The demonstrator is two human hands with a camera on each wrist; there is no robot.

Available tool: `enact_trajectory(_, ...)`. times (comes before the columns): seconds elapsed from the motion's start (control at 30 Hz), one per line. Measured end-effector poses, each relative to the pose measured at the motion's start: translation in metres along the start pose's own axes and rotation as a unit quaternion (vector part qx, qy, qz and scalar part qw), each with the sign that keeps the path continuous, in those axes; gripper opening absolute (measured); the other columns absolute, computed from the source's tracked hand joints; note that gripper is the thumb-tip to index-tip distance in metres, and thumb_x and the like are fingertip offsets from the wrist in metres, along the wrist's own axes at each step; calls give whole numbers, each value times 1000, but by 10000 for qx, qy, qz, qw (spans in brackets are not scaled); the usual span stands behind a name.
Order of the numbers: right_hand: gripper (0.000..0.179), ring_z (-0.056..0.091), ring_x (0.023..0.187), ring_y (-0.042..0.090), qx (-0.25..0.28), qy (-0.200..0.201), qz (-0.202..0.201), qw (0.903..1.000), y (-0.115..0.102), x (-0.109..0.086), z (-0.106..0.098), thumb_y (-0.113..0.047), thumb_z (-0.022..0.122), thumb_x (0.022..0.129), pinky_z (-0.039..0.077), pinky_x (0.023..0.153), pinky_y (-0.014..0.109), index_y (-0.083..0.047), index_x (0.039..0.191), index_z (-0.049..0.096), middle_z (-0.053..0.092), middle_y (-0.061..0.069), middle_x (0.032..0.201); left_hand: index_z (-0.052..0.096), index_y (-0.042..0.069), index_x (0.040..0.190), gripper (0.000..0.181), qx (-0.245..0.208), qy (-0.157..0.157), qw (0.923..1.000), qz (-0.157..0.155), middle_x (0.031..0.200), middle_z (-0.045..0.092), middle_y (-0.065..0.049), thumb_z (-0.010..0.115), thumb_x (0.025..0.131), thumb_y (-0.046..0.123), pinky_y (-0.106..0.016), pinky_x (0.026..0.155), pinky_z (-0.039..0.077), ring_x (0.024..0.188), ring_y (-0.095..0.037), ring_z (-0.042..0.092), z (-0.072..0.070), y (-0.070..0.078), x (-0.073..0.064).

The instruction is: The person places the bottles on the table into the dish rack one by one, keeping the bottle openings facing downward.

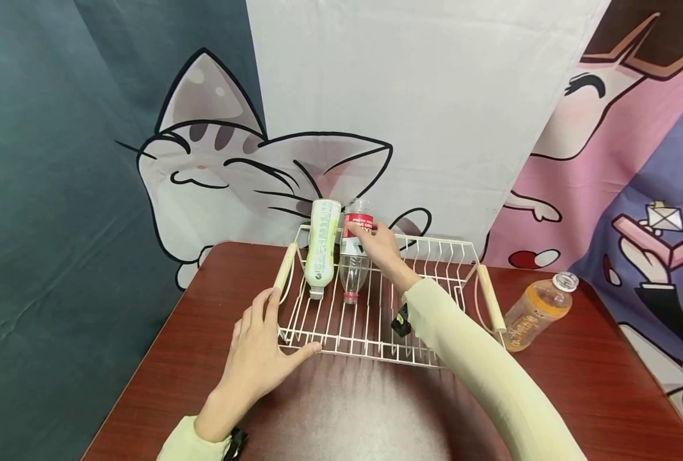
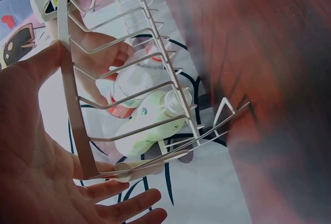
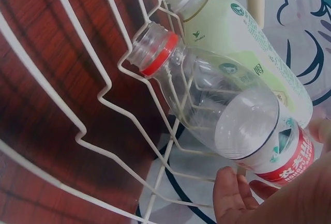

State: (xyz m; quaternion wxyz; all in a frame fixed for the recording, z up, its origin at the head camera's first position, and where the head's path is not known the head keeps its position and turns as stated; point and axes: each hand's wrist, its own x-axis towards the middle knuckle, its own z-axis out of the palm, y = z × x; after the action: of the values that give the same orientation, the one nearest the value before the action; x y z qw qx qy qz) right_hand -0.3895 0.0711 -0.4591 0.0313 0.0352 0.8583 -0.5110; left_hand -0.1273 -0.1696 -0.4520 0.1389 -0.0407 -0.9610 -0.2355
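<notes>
A clear plastic bottle (image 1: 353, 272) with a red and white label leans neck-down in the white wire rack (image 1: 387, 349). My right hand (image 1: 378, 246) grips it around the label near its base, as the right wrist view also shows. Beside it on the left leans a pale green and white bottle (image 1: 321, 250), also neck-down between the wires. Neither neck has a cap in the right wrist view. My left hand (image 1: 255, 346) rests at the rack's front left corner, thumb against the front wire and fingers extended beside the left wooden handle (image 1: 285, 266).
An orange-tinted bottle (image 1: 537, 312) stands on the brown table (image 1: 376, 410), right of the rack's right wooden handle (image 1: 492, 298). Behind the table hangs a cloth (image 1: 433, 115) printed with cartoon figures, close to the back of the rack.
</notes>
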Motion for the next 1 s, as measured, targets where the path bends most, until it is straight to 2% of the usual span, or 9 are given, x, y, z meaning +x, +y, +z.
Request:
enact_trajectory(0.13, 101, 63, 128, 35, -276, -99, -43, 9996, -23, -33, -13, -85, 65, 93, 53, 107, 53, -4, 154, 57, 65, 18, 146, 33, 2, 171, 128, 36, -50, 10000, 16, 168, 38, -14, 88, 78, 72, -65, 112, 42, 144, -43, 47, -1, 2, 2)
enact_trajectory(0.4, 119, 53, 151, 33, -694, -133, -113, 9974, 16, 12, -12, -97, 52, 88, 46, 120, 56, -8, 167, 47, 54, 14, 166, 36, 1, 169, 127, 129, -146, 9998, 19, 166, 39, -14, 85, 79, 76, -65, 111, 43, 143, -44, 48, -5, 3, 4)
enact_trajectory(0.53, 121, 50, 153, 36, -886, -91, -268, 9957, 11, 9, -22, -99, 44, 90, 43, 122, 58, -7, 170, 43, 49, 18, 169, 39, 0, 167, 124, 142, -92, 9998, 39, 164, 41, -15, 86, 79, 75, -67, 108, 45, 141, -45, 49, -8, 3, 5)
enact_trajectory(0.6, 115, 53, 150, 38, -950, -57, -352, 9948, -1, -6, -31, -94, 42, 96, 44, 120, 60, -6, 170, 42, 52, 21, 166, 39, 0, 167, 124, 157, -68, 9998, 56, 164, 42, -16, 86, 79, 75, -67, 108, 45, 140, -45, 49, -9, 4, 5)
enact_trajectory(0.7, 106, 56, 146, 40, -942, -241, -509, 9940, -29, -42, -49, -83, 43, 104, 44, 120, 60, 0, 170, 38, 54, 26, 161, 39, -1, 167, 125, 159, -57, 9998, 82, 164, 42, -16, 86, 79, 74, -67, 107, 45, 140, -45, 49, -8, 4, 5)
enact_trajectory(0.77, 105, 62, 137, 36, -789, -347, -756, 9934, -31, -53, -60, -82, 44, 105, 47, 119, 54, 0, 170, 37, 63, 23, 150, 39, -1, 167, 126, 165, -49, 9998, 96, 164, 42, -17, 87, 78, 74, -67, 107, 45, 141, -45, 49, -7, 4, 5)
enact_trajectory(0.87, 98, 66, 122, 35, -869, -495, -964, 9903, -49, -80, -79, -74, 45, 109, 51, 113, 52, 4, 167, 41, 69, 21, 134, 37, -1, 167, 127, 151, -82, 9998, 88, 165, 41, -18, 87, 78, 73, -67, 108, 44, 142, -46, 47, -5, 4, 4)
enact_trajectory(0.97, 87, 64, 119, 37, -1011, -546, -1226, 9858, -59, -100, -97, -66, 45, 112, 51, 112, 54, 5, 163, 46, 68, 23, 135, 35, -1, 169, 127, 133, -132, 9998, 46, 166, 38, -18, 87, 79, 73, -68, 110, 44, 145, -45, 45, -4, 3, 4)
enact_trajectory(1.0, 80, 63, 124, 41, -1158, -567, -1178, 9846, -74, -120, -104, -58, 45, 115, 49, 114, 58, 7, 161, 47, 65, 26, 141, 34, -1, 169, 127, 122, -148, 9998, 38, 167, 38, -18, 87, 80, 73, -68, 110, 43, 145, -45, 44, -3, 3, 4)
